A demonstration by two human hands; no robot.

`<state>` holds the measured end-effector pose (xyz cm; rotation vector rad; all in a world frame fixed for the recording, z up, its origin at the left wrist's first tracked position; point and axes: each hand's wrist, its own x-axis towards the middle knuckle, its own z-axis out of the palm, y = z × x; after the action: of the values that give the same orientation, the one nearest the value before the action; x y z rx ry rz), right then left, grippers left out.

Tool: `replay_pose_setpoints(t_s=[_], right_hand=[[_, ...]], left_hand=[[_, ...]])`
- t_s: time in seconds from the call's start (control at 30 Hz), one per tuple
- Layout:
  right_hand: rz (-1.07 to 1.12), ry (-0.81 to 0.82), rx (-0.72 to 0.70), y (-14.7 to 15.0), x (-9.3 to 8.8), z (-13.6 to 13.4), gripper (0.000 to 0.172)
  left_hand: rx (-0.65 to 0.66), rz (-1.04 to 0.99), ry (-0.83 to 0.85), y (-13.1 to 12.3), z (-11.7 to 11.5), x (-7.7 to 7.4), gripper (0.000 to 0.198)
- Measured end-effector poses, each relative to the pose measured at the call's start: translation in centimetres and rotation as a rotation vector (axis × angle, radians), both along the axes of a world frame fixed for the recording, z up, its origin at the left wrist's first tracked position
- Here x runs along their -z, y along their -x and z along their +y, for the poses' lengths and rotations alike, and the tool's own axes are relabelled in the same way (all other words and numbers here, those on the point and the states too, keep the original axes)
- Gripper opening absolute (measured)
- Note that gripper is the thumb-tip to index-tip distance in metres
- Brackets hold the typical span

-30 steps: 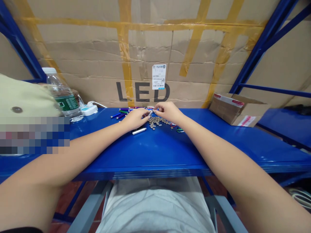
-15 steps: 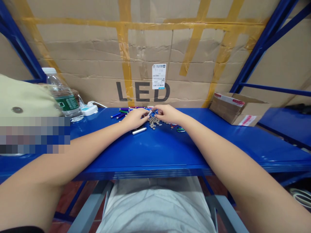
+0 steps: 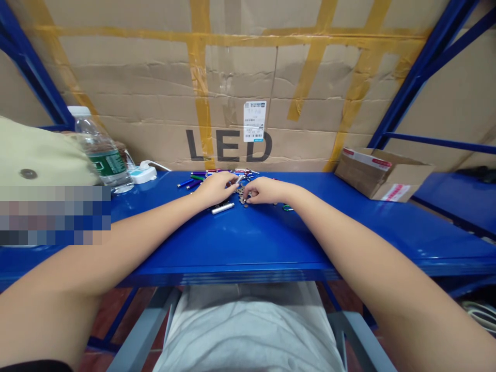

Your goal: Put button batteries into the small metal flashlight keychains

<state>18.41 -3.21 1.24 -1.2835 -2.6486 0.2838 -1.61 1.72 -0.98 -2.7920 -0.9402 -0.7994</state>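
Observation:
My left hand is closed around a slim silver tube, like a small penlight body, whose end sticks out past the thumb and points up and right. My right hand is lowered, thumb and fingers pinched together at the pile of small round metal discs, which look like button cells. What lies between its fingertips is too small to tell. A second silver tube lies on the table just below my left hand. Blue penlights and other coloured ones lie behind my left hand.
A green carabiner-like piece lies right of my right hand. On the left stand a water bottle, a white power strip and a pale green bag. An open cardboard box sits at right; a large carton stands behind the blue table.
My right hand has moved down and slightly toward me, from beside the tube's end to the disc pile. My left hand keeps the tube in nearly the same place.

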Motion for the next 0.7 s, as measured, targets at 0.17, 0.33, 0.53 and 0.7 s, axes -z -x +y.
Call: replay_pose_setpoints(t_s=[0.17,0.33,0.53,0.7], right_hand=[[-0.005,-0.031,-0.013,0.24,0.02,0.05,0.018],[0.12,-0.208,0.158,-0.1,-0.45,0.19,0.017],[0.281,-0.33,0.267,-0.58,-0.33,0.65,0.018],[0.255,-0.359,0.227,-0.37,0.02,0.98,0.014]], left_hand=[[0.01,-0.005,0.012,0.03,-0.04,0.0,0.021],[0.015,0.001,0.022,0.02,-0.01,-0.03,0.021],[0.059,0.015,0.039,-0.2,-0.56,-0.16,0.022],[0.089,0.037,0.04,-0.11,-0.48,-0.08,0.022]])
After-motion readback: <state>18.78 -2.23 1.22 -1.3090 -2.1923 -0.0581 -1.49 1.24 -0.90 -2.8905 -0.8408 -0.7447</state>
